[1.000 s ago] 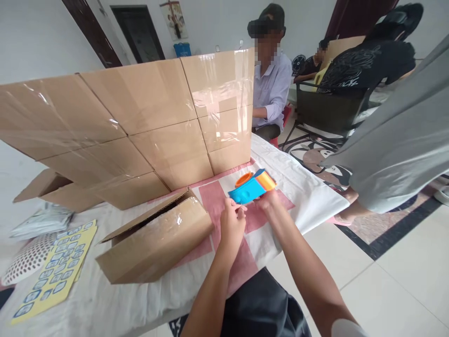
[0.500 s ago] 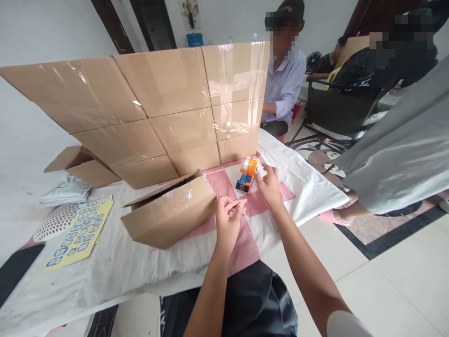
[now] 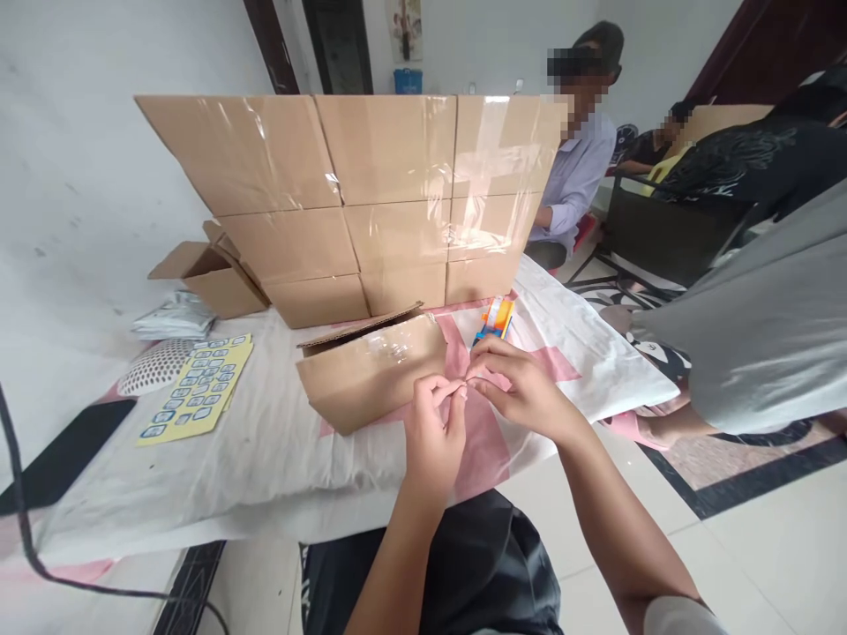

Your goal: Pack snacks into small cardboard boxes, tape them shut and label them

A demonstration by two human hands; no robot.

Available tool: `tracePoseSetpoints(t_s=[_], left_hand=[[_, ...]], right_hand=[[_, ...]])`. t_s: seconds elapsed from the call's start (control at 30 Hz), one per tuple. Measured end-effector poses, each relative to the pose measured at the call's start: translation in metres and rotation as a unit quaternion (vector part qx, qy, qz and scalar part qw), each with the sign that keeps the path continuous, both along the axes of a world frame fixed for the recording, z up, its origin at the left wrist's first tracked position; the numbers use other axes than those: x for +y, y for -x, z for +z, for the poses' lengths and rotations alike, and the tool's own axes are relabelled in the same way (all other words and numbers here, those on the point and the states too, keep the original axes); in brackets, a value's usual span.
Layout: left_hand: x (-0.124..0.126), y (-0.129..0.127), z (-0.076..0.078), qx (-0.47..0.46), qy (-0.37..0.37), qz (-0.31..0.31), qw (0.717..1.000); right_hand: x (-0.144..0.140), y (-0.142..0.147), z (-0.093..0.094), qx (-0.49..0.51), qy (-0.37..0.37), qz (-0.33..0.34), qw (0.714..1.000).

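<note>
My left hand [image 3: 435, 422] is pinched in front of the cardboard box [image 3: 377, 370], fingertips meeting those of my right hand [image 3: 520, 385]. Both hands are closed at the fingertips, and whatever lies between them is too small to make out. The box lies on the table with a narrow gap along its top flap and shiny clear tape on its upper side. Just beyond my right hand sits an orange and blue tape dispenser [image 3: 498, 316], partly hidden by the fingers.
Stacked, taped cartons [image 3: 390, 207] form a wall at the back. To the left are an open box [image 3: 221, 278], plastic packets [image 3: 173, 316], a yellow sticker sheet [image 3: 198, 388] and a black flat object [image 3: 66, 454]. A person [image 3: 582, 176] sits behind; another in grey [image 3: 774, 326] stands right.
My right hand has come away from beside the tape dispenser and met my left hand's fingertips. The view has swung left, so the boxes appear further right.
</note>
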State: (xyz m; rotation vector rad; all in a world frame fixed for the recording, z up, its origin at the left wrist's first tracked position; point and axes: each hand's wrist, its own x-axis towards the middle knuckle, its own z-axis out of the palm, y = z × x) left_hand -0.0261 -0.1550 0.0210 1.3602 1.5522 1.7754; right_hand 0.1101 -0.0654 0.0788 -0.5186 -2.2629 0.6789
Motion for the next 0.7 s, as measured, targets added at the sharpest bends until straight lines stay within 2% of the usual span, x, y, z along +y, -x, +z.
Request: tracePoseSetpoints(t_s=[0.13,0.17,0.23,0.3,0.33,0.37,0.43,0.5,0.57,0.7], left_hand=[[-0.012,0.014,0.009,-0.038,0.018,-0.007,0.999],[-0.015,0.021,0.011,-0.039,0.020,0.006,0.999],[-0.017,0.040,0.015,-0.012,0.009,0.082,0.997],[-0.014,0.062,0.020,0.076,-0.025,0.176,0.981],[-0.011,0.073,0.022,0.143,-0.038,0.203,0.968],[-0.008,0.082,0.025,0.217,-0.041,0.211,0.952],[0.001,0.097,0.029,0.354,-0.010,0.182,0.917],[0.009,0.103,0.030,0.438,0.037,0.145,0.886],[0.013,0.103,0.028,0.474,0.061,0.135,0.868],[0.014,0.100,0.019,0.483,0.065,0.158,0.859]], right_hand=[[0.002,0.019,0.025,-0.031,-0.041,0.030,0.998],[0.004,0.022,0.033,-0.027,-0.047,0.029,0.998],[0.011,0.028,0.049,-0.005,-0.053,0.013,0.999],[0.020,0.031,0.066,0.012,-0.051,0.000,0.999],[0.025,0.033,0.073,0.008,-0.046,0.003,0.999],[0.029,0.036,0.080,-0.004,-0.038,0.012,0.999],[0.038,0.044,0.089,-0.042,-0.024,0.041,0.998],[0.046,0.056,0.089,-0.086,-0.013,0.059,0.994],[0.053,0.070,0.082,-0.132,-0.010,0.066,0.989],[0.067,0.102,0.059,-0.181,-0.034,0.060,0.981]])
